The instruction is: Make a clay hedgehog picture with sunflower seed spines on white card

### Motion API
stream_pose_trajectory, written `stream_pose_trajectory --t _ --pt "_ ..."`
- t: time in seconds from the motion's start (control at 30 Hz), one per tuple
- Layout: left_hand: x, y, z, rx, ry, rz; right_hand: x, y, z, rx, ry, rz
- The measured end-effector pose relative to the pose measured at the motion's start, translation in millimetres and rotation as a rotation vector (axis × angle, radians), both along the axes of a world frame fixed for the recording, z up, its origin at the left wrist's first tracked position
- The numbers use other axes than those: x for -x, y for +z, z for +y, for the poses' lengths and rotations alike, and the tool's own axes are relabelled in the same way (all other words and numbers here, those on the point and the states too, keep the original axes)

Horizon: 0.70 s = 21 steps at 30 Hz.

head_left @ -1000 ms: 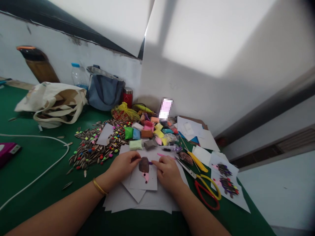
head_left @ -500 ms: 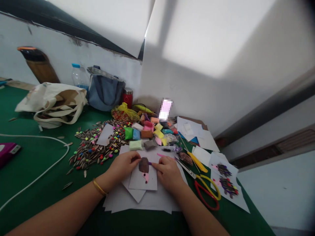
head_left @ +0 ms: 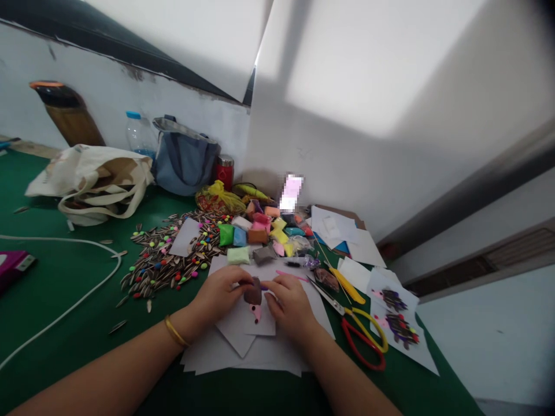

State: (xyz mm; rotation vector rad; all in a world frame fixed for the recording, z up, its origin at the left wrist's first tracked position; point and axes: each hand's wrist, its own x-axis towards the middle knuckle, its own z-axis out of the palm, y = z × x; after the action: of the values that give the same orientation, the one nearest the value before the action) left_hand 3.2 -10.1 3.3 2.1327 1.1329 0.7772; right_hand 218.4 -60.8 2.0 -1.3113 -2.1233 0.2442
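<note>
A white card (head_left: 267, 327) lies on stacked paper, bearing a hedgehog shape: a brown clay body (head_left: 253, 296) above a pink clay face (head_left: 255, 314) with dark dots. Across the body's upper part, purple clay (head_left: 263, 285) shows as a thin piece between my fingertips. My left hand (head_left: 223, 293) comes in from the left, its thumb and forefinger pinched at the body's top edge on the purple clay. From the right, my right hand (head_left: 291, 303) pinches the purple clay's other end. My fingers partly cover the clay. Under my right hand's far side is a pink stick (head_left: 291, 275).
Open scissors (head_left: 347, 312) lie right of the paper. Sunflower seeds with coloured balls (head_left: 169, 268) spread at left. Clay packets (head_left: 258, 236) crowd the back. Finished hedgehog cards (head_left: 427, 349) sit at right. A white cable (head_left: 87, 297) curves across the green table.
My left fingers have moved inward over the body's top, onto the purple clay. My right hand has shifted slightly left, and its thumb now shows below the forefinger.
</note>
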Motion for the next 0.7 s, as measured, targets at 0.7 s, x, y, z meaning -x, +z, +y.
stream_pose_trajectory --t 0.7 --pt "1.0 -2.2 2.1 -0.068 -0.090 0.162 -2.5 1.2 2.2 0.257 -0.082 -0.033"
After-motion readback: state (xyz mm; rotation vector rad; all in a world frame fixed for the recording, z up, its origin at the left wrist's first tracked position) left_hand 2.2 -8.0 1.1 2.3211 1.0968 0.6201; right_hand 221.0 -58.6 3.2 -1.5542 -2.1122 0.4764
